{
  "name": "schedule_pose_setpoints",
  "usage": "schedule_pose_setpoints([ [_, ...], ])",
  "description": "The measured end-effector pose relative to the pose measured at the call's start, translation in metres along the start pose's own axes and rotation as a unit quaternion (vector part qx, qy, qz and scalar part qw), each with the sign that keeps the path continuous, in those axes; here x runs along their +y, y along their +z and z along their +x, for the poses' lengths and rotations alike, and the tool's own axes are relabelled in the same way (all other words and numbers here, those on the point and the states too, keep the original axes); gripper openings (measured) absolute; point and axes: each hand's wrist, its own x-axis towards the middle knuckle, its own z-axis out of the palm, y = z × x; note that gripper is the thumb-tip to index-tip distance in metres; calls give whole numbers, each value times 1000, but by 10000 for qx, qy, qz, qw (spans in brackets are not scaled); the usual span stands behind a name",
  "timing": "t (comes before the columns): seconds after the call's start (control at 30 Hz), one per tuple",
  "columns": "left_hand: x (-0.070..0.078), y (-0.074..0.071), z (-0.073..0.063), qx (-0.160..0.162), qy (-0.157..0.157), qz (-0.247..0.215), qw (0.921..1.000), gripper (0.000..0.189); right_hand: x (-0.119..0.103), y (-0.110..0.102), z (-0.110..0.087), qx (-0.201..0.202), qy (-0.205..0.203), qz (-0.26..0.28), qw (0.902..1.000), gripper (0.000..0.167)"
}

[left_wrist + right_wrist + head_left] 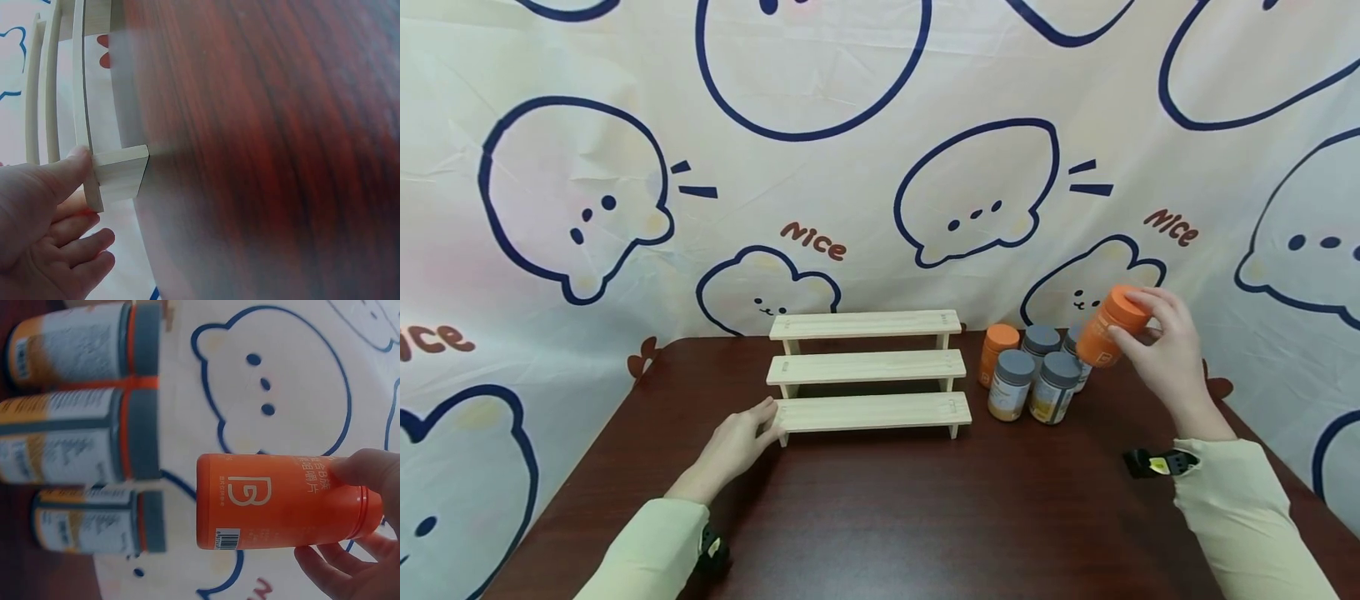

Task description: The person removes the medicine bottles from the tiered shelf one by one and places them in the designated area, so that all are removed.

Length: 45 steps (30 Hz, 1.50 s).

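My right hand grips an orange pill bottle by its cap end and holds it tilted in the air, above and beside the other bottles. In the right wrist view this bottle shows a white letter logo and a barcode. On the left, my left hand pinches the end of the lowest board of a pale wooden three-step rack. The left wrist view has the thumb on that board, with the index finger partly hidden behind it.
Right of the rack stand several grey-capped bottles and another orange bottle, close together. All rest on a dark brown table. Behind it hangs a white cloth with blue cartoon outlines.
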Motion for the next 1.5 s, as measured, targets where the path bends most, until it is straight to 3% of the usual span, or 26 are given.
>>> schedule_pose_setpoints([
  [0.03, 0, 0, 1, 9, 15, 1, 10000, 12, 3, -1, -1, 9, 54, -21, 10000, 45],
  [0.27, 1, 0, 2, 21, 51, 24, 10000, 32, 26, 1, -13, -107, 325, -152, 9993, 45],
  [0.67, 2, 0, 4, -7, 58, 44, 10000, 27, 60, 25, -43, -532, 409, -439, 9968, 45],
  [0.93, 3, 1, 3, -32, 47, 37, 10000, 33, 68, 35, -54, -753, 397, -611, 9945, 45],
  [1.1, 3, 0, 2, -14, 20, 54, 10000, 12, 68, 36, -54, -874, 487, -606, 9931, 46],
  [1.5, 1, -1, 0, 6, 73, 16, 10000, 23, 69, 38, -55, -1010, 552, -560, 9918, 47],
])
